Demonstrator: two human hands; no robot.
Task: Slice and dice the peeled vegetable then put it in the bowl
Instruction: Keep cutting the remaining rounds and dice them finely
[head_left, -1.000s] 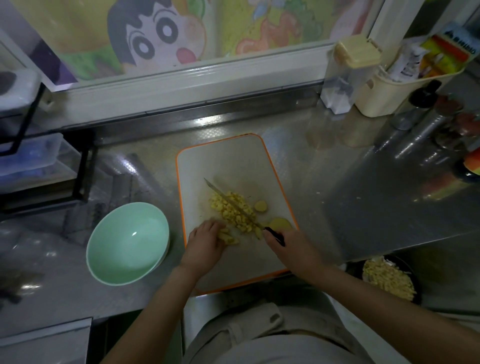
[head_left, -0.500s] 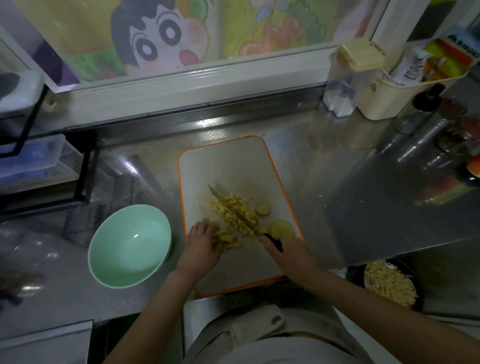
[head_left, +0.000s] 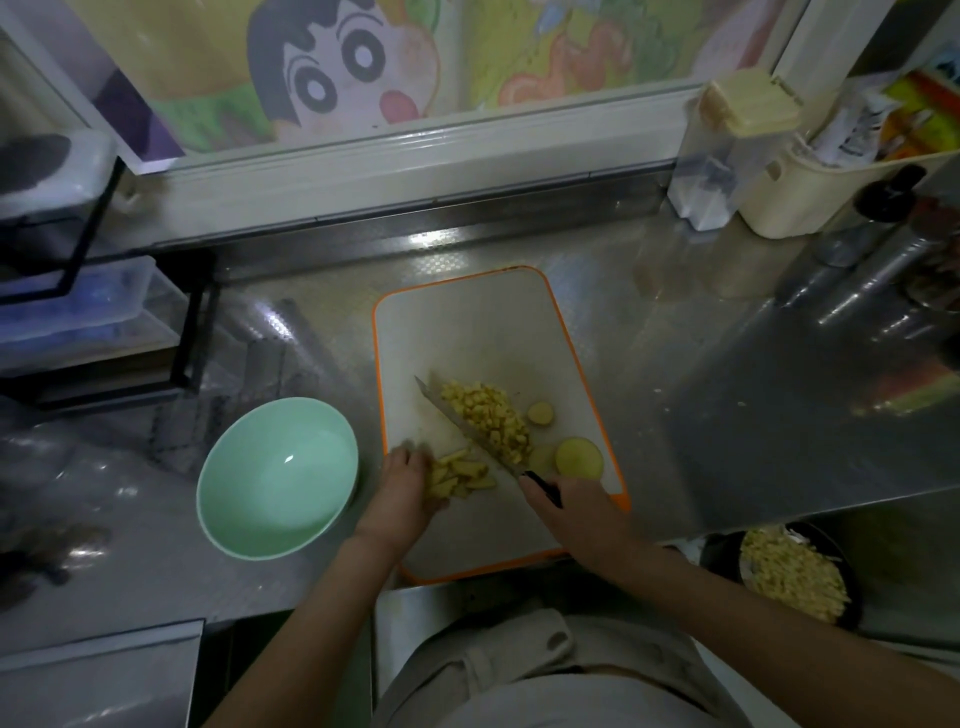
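Toward the front edge of the cutting board (head_left: 467, 332): left hand (head_left: 402, 488), fingers curled, holds vegetable strips (head_left: 460, 475); right hand (head_left: 576, 512) grips knife (head_left: 462, 423) beside diced pile (head_left: 491, 415).

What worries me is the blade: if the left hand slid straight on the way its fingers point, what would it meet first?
Probably the vegetable strips that the left hand holds; right behind them lies the knife blade, held by the right hand. Height unclear.

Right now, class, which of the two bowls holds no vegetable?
The pale green round bowl left of the orange-rimmed white cutting board is empty; the dark bowl at lower right holds yellow diced pieces.
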